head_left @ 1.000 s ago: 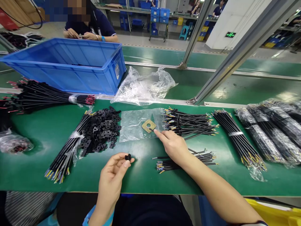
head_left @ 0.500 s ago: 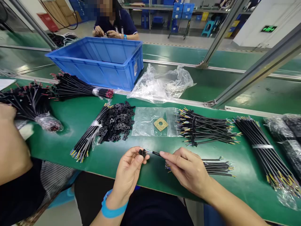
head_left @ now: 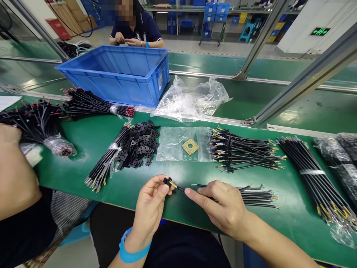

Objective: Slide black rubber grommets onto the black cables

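Near the table's front edge, my left hand [head_left: 153, 203] pinches a small black plastic part [head_left: 167, 181] between thumb and fingers. My right hand [head_left: 223, 206] grips a black cable [head_left: 180, 189], whose stripped end with yellow and pale wires points left and meets the black part. Whether the wires pass through the part is too small to tell. Under and beyond my right hand lie several loose black cables [head_left: 259, 198]. Left of my hands is a pile of small black plastic parts [head_left: 142, 143], beside a tied cable bundle [head_left: 107, 158].
A yellowish square piece with a hole [head_left: 190, 152] lies on a clear plastic bag [head_left: 170, 149]. Cables with black parts [head_left: 245, 149] and a tied bundle [head_left: 312, 175] lie right. Behind stand a blue crate [head_left: 111, 83] and crumpled plastic [head_left: 192, 100]. Another person's arm [head_left: 16, 171] is left.
My right hand has shifted slightly left, bringing the cable's wire end closer to the black part. Yellow wire now shows at that end. My left hand has barely moved.
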Available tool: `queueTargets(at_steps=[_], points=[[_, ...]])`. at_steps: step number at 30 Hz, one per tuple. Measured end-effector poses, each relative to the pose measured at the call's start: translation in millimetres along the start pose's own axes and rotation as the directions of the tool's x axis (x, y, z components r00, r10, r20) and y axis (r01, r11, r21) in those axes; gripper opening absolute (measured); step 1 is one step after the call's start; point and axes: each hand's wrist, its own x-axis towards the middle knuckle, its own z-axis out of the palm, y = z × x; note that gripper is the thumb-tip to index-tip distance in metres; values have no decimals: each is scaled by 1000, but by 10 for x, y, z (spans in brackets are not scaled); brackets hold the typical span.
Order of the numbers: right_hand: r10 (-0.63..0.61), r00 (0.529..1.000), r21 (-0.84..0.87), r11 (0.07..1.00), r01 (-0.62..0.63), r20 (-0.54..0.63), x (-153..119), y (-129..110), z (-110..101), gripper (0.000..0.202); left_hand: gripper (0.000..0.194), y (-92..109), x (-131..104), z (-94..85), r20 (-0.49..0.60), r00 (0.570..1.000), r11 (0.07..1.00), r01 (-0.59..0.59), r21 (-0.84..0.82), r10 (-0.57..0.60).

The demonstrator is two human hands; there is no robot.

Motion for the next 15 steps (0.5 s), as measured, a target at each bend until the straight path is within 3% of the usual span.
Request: queueTargets(at_steps=[7,11,15], points=[[110,986,151,980,-129,128,8,31,-52,35,38,-11,51,-138,80,994,983,-82,162,70],[133,982,246,955,-164,138,40,33,-76,32,30,15,88,-242,176,981,953,-131,274,85],[133,980,270,948,-170,150,73,32,-88,31,27,24,89,-257,191,977,925,-161,344,99]])
